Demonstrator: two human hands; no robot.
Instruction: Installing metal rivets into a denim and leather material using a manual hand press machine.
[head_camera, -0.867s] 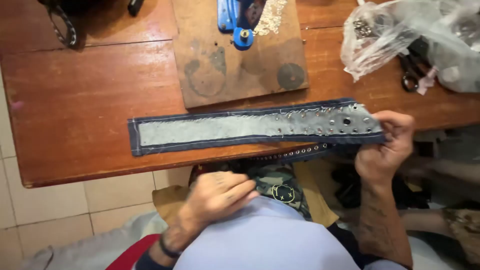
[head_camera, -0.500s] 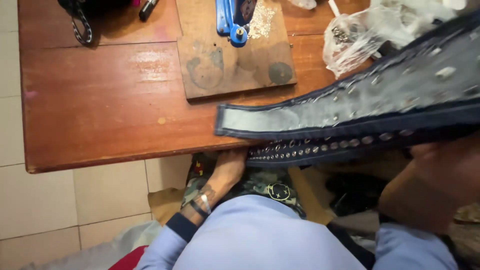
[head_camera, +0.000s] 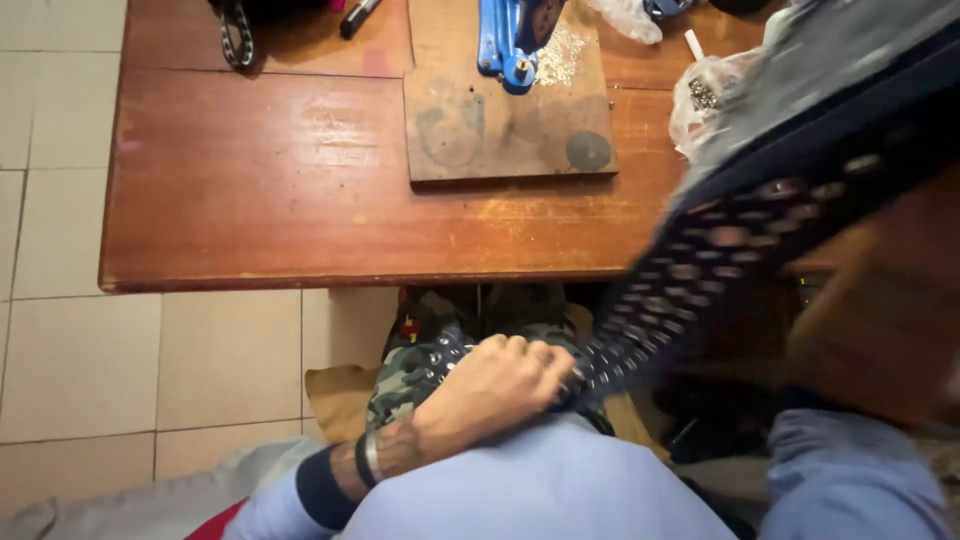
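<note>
Running diagonally, the studded strap (head_camera: 690, 275) rises from the lap up to the right, very close to the camera. The left hand (head_camera: 505, 375) is closed on its lower end. The right hand (head_camera: 880, 330) is blurred near the upper part; its grip cannot be told.

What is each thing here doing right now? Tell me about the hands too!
Studded strap: lifted off the table, stretched from lap towards the camera, blurred.
Left hand: closed on the strap's lower end at the lap.
Right hand: raised close to the camera, blurred, at the strap's upper end; grip unclear.
Wooden board: lying flat on the table.
Blue tool: resting on the board.
Plastic bag: crumpled, on the table.
Chain: lying on the table.
</note>
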